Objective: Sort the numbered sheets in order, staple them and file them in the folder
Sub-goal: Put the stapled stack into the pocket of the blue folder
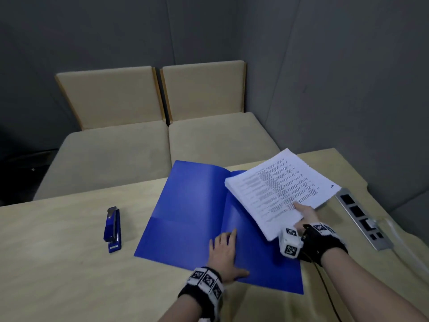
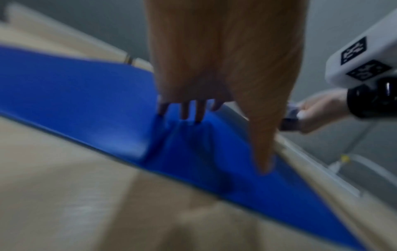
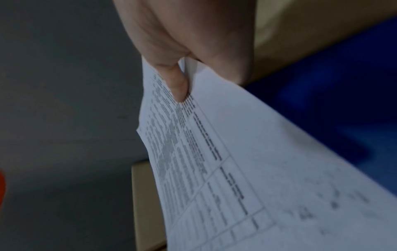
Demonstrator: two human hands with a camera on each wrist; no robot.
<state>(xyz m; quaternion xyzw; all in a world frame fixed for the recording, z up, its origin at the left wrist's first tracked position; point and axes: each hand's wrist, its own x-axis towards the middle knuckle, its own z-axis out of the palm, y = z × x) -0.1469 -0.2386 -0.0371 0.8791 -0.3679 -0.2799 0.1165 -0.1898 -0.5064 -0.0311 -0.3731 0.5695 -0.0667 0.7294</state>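
Office meeting booth: grey padded walls (image 1: 325, 77), beige upholstered bench seats (image 1: 162, 145), pale wood table (image 1: 58, 252) with built-in socket strip (image 1: 362, 219), stapler (image 1: 113, 228), blue folder (image 1: 192, 205).

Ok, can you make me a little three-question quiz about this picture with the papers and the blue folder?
1. True or false: the blue folder lies open on the table.
2. Which hand holds the stack of sheets? A) left hand B) right hand
3. Fill in: the blue stapler lies to the ____ of the folder.

Key: 1 true; 2 B; 3 left.
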